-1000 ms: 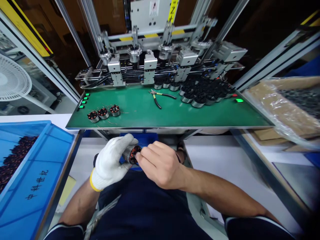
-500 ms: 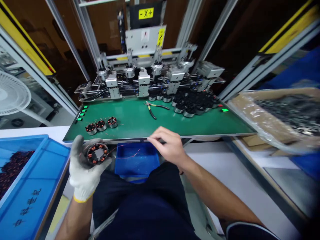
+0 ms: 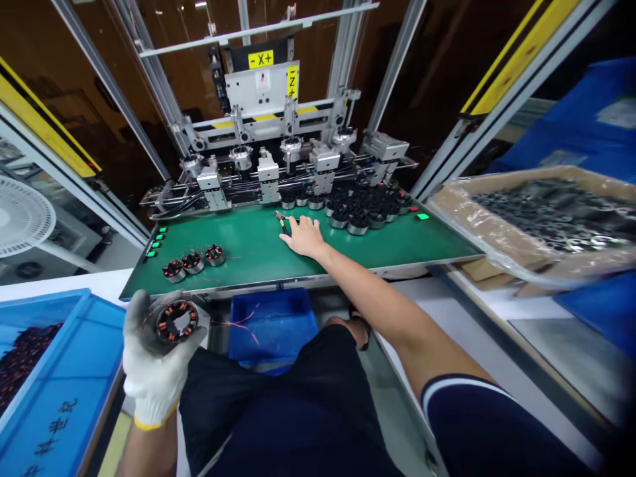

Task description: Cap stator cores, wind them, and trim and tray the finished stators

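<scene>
My left hand [image 3: 158, 358], in a white glove with grey fingers, is closed around a motor stator [image 3: 163, 326] wound with copper wire. The stator's open ring faces up, and thin wire ends trail from it to the right. My bare right hand [image 3: 305, 237] reaches over the green worktop [image 3: 253, 242], fingers spread, on top of the cutting pliers [image 3: 283, 226]. It covers most of their handles; the jaws and part of one yellow-and-black handle show to its left. Three more wound stators [image 3: 193, 262] stand at the worktop's left end.
Many black-topped cores [image 3: 365, 207] crowd the worktop's right side. Behind runs a winding machine [image 3: 268, 173]. Below the front edge sits a blue tray [image 3: 271, 331] with loose wires. A blue bin [image 3: 64, 377] stands left, a plastic-lined carton [image 3: 462, 212] of metal parts right.
My right hand has moved forward from the worktop's front edge onto the pliers, its fingers spreading. My left hand still holds the stator. The view has shifted a little.
</scene>
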Demonstrator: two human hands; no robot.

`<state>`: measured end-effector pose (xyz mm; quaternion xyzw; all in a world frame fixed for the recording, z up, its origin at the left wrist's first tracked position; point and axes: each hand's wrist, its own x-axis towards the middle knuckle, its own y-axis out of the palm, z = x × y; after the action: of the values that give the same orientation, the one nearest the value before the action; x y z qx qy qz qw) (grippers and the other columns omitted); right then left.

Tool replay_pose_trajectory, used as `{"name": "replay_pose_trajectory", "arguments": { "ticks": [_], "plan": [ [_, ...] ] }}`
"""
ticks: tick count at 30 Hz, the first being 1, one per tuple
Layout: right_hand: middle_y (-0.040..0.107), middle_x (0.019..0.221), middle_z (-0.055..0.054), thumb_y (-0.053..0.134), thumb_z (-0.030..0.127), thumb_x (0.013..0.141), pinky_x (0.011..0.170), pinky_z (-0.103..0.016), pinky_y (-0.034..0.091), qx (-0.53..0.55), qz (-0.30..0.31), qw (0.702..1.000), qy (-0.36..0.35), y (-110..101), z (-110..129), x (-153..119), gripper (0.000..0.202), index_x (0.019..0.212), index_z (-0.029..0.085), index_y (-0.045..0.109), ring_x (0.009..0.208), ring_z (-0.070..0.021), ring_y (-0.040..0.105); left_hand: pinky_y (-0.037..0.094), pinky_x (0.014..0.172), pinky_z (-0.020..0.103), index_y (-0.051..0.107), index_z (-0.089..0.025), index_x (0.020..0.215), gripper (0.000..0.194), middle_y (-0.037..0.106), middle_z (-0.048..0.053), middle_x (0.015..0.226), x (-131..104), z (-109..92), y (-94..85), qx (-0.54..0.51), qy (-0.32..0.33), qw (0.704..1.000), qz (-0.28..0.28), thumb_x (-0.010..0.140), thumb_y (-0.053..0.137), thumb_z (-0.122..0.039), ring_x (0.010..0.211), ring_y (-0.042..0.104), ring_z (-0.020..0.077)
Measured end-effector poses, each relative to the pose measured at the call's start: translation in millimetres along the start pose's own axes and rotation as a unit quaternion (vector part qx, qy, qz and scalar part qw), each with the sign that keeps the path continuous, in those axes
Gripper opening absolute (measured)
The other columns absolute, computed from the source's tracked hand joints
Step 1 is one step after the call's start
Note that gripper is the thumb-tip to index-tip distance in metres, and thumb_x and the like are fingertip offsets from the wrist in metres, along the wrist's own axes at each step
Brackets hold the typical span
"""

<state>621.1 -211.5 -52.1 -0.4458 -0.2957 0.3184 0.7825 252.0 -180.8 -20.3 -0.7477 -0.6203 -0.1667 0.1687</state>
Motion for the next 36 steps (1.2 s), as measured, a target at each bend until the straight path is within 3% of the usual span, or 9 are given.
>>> {"name": "replay_pose_trajectory", "arguments": {
  "ticks": [7, 10, 12, 16, 19, 22, 25, 28, 36],
  "plan": [
    [0.070, 0.111, -0.017, 0.066, 0.034, 0.097, 0.105, -0.046, 0.051, 0.119, 0.037, 0.991, -0.044, -15.2, -1.2, -20.6, 0.031, 0.115, 0.009, 0.066, 0.112, -0.0276, 0.064, 0.063, 0.091, 0.031, 0.044, -0.032, 0.154, 0.103, 0.073, 0.005, 0.123, 4.8, 0.5, -0.8, 0.014, 0.060, 0.998, 0.026, 0.064, 0.093, -0.019, 0.108, 0.074, 0.0212],
    [0.071, 0.108, -0.017, 0.043, 0.044, 0.104, 0.087, -0.037, 0.059, 0.223, 0.069, 0.972, -0.040, -19.8, 0.8, -48.7, 0.045, 0.130, 0.010, 0.059, 0.098, -0.0239, 0.070, 0.063, 0.093, 0.032, 0.042, -0.031, 0.156, 0.103, 0.074, 0.005, 0.123, 5.5, 1.1, -3.2, 0.032, 0.084, 0.995, 0.035, 0.067, 0.094, -0.021, 0.109, 0.074, 0.0212],
    [0.067, 0.118, -0.015, 0.039, 0.053, 0.104, 0.082, -0.035, 0.061, 0.383, 0.107, 0.917, -0.034, -19.8, 4.9, -87.5, 0.053, 0.141, 0.017, 0.050, 0.098, -0.0219, 0.071, 0.063, 0.093, 0.031, 0.042, -0.032, 0.156, 0.102, 0.074, 0.005, 0.123, 5.8, 2.0, -5.4, 0.041, 0.105, 0.993, 0.041, 0.068, 0.093, -0.021, 0.110, 0.074, 0.0205],
    [0.059, 0.124, -0.009, 0.075, 0.055, 0.089, 0.090, -0.038, 0.061, 0.628, 0.248, 0.737, -0.031, -13.2, 21.0, -188.4, 0.070, 0.146, 0.032, 0.043, 0.109, -0.0227, 0.067, 0.064, 0.093, 0.030, 0.041, -0.034, 0.156, 0.101, 0.074, 0.003, 0.122, 7.0, 5.3, -7.5, 0.038, 0.140, 0.988, 0.051, 0.070, 0.091, -0.018, 0.110, 0.073, 0.0192],
    [0.058, 0.113, -0.005, 0.073, 0.046, 0.095, 0.086, -0.030, 0.056, 0.649, 0.339, 0.680, -0.035, -6.6, 38.9, -242.5, 0.047, 0.135, 0.029, 0.052, 0.096, -0.0144, 0.063, 0.064, 0.093, 0.033, 0.039, -0.032, 0.158, 0.101, 0.073, 0.004, 0.122, 7.0, 7.6, -5.2, 0.049, 0.138, 0.988, 0.047, 0.072, 0.090, -0.021, 0.109, 0.073, 0.0202],
    [0.057, 0.112, -0.004, 0.068, 0.036, 0.100, 0.085, -0.027, 0.052, 0.646, 0.363, 0.668, -0.062, -4.1, 56.1, -260.4, 0.044, 0.139, 0.028, 0.050, 0.087, -0.0087, 0.058, 0.064, 0.093, 0.036, 0.039, -0.030, 0.158, 0.103, 0.072, 0.005, 0.122, 5.0, 8.1, -0.8, 0.060, 0.132, 0.988, 0.051, 0.070, 0.091, -0.023, 0.109, 0.073, 0.0222],
    [0.056, 0.122, -0.008, 0.067, 0.033, 0.100, 0.100, -0.033, 0.050, 0.659, 0.369, 0.649, -0.098, -5.0, 67.7, -256.4, 0.058, 0.151, 0.026, 0.040, 0.103, -0.0126, 0.059, 0.064, 0.092, 0.036, 0.043, -0.032, 0.156, 0.103, 0.073, 0.004, 0.119, 1.6, 6.3, 2.9, 0.046, 0.126, 0.990, 0.051, 0.066, 0.093, -0.020, 0.107, 0.073, 0.0223],
    [0.054, 0.125, -0.010, 0.066, 0.031, 0.100, 0.108, -0.038, 0.046, 0.655, 0.375, 0.646, -0.110, -4.3, 74.7, -250.5, 0.052, 0.147, 0.023, 0.045, 0.113, -0.0154, 0.057, 0.064, 0.091, 0.035, 0.049, -0.037, 0.153, 0.102, 0.073, 0.002, 0.119, -1.9, 2.3, 3.6, 0.028, 0.118, 0.992, 0.039, 0.064, 0.094, -0.018, 0.105, 0.074, 0.0214],
    [0.055, 0.118, -0.009, 0.066, 0.034, 0.099, 0.100, -0.036, 0.050, 0.665, 0.369, 0.645, -0.081, -1.1, 83.9, -246.7, 0.041, 0.135, 0.019, 0.052, 0.104, -0.0153, 0.059, 0.066, 0.091, 0.050, 0.045, -0.044, 0.154, 0.101, 0.071, 0.005, 0.121, -4.9, -3.4, -3.5, 0.046, 0.129, 0.989, 0.062, 0.068, 0.091, -0.018, 0.107, 0.074, 0.0285]
  ]
}}
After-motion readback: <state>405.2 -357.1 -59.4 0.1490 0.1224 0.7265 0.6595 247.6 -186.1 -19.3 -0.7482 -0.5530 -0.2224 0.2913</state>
